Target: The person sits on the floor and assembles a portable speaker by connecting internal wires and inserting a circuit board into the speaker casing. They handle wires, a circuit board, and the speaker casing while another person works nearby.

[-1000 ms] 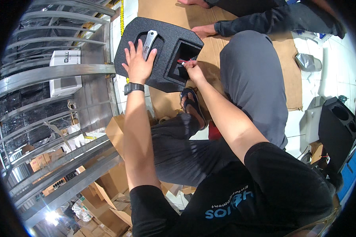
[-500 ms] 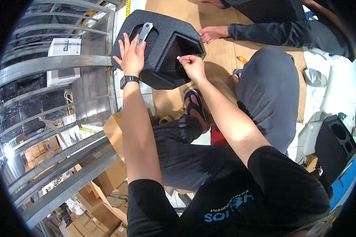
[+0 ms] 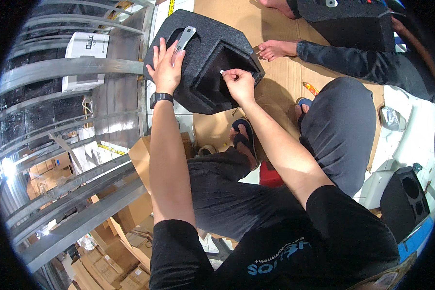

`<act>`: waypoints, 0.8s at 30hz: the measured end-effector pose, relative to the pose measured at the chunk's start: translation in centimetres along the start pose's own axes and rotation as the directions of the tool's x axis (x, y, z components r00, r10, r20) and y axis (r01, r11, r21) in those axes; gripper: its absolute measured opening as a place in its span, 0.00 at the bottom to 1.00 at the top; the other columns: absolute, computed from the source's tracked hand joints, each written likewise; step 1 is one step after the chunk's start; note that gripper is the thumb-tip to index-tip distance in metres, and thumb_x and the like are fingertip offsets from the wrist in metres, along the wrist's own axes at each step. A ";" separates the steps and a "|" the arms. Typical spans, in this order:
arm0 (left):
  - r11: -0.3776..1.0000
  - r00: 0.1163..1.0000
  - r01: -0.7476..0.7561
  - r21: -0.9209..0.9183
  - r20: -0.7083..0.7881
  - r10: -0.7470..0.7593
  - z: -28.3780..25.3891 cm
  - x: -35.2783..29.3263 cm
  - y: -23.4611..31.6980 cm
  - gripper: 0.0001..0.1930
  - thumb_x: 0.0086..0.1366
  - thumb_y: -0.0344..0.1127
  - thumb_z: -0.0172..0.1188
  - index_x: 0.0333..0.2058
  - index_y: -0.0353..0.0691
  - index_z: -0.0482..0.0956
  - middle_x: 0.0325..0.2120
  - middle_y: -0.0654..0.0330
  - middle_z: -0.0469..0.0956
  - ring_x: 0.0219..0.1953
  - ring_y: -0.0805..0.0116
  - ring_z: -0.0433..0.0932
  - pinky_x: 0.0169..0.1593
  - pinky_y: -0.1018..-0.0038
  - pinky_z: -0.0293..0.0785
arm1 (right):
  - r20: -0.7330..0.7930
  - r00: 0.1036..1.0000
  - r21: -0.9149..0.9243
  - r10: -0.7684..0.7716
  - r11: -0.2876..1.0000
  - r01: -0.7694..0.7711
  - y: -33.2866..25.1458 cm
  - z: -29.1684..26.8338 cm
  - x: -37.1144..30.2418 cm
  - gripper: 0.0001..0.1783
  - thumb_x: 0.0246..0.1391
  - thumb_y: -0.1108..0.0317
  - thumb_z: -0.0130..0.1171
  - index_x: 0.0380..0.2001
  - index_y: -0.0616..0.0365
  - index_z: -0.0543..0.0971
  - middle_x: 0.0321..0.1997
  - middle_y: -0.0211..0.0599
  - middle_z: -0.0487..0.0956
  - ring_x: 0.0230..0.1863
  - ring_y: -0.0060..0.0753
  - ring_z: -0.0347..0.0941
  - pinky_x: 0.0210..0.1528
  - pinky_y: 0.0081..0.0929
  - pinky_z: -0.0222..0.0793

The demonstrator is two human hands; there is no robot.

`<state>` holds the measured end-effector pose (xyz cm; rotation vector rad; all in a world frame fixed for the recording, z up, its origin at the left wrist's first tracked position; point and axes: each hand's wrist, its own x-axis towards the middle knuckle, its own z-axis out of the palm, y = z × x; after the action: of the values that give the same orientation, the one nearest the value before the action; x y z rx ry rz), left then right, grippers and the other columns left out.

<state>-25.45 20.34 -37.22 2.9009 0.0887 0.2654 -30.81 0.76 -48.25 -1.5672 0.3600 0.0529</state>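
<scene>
A black, rough-coated speaker cabinet (image 3: 217, 31) with a deep angular recess rests in front of me, on or above the cardboard. My left hand (image 3: 167, 67) lies spread on its left side, near a handle cut-out. A silver-grey cutter knife (image 3: 185, 39) with a hole in its end lies across that cut-out, its lower end between thumb and index finger; whether I grip it is unclear. Over the recess (image 3: 221, 60), my right hand (image 3: 239, 84) pinches a small white piece (image 3: 222, 72) between thumb and fingertips. The other fingers are curled.
Metal shelving (image 3: 72, 72) stands at left, holding a white box (image 3: 84, 60). Cardboard (image 3: 275, 72) covers the floor. Another person's foot (image 3: 278, 50) and a second black cabinet (image 3: 345, 24) are upper right. An orange-yellow object (image 3: 311, 88) lies near my knee; a red object (image 3: 269, 175) sits below.
The view has shifted, so the cabinet appears farther right and more of the second cabinet shows. My right hand has moved slightly left relative to the recess; my left hand stays spread.
</scene>
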 end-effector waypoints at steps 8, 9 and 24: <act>0.999 0.996 -0.034 -0.013 -0.081 0.033 0.5 -0.3 -0.3 0.24 0.68 0.55 0.58 0.62 0.65 0.76 0.75 0.64 0.55 0.76 0.54 0.51 0.69 0.28 0.35 | 0.010 0.995 -0.065 -0.104 0.992 0.105 0.5 0.4 0.3 0.11 0.53 0.62 0.68 0.25 0.59 0.83 0.20 0.34 0.78 0.25 0.25 0.76 0.34 0.30 0.72; 0.998 0.991 -0.062 -0.007 -0.115 0.061 0.5 -0.4 -0.2 0.24 0.68 0.55 0.58 0.62 0.65 0.76 0.75 0.64 0.55 0.76 0.54 0.52 0.69 0.28 0.36 | 0.040 0.995 -0.110 -0.096 0.989 0.099 0.4 0.2 0.6 0.11 0.51 0.63 0.67 0.26 0.60 0.83 0.21 0.42 0.80 0.24 0.34 0.78 0.34 0.35 0.73; 1.000 0.993 0.017 -0.009 -0.119 -0.018 -0.3 -1.0 0.8 0.24 0.67 0.57 0.59 0.60 0.63 0.79 0.74 0.67 0.56 0.76 0.58 0.52 0.70 0.32 0.40 | 0.242 0.959 0.155 -0.144 0.982 0.108 4.2 -0.9 2.3 0.06 0.59 0.71 0.67 0.34 0.63 0.86 0.28 0.24 0.82 0.28 0.14 0.72 0.32 0.17 0.69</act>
<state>-26.41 19.53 -36.92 2.8730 0.1319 0.4349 -29.92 -0.49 -52.87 -1.4206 0.0606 0.1248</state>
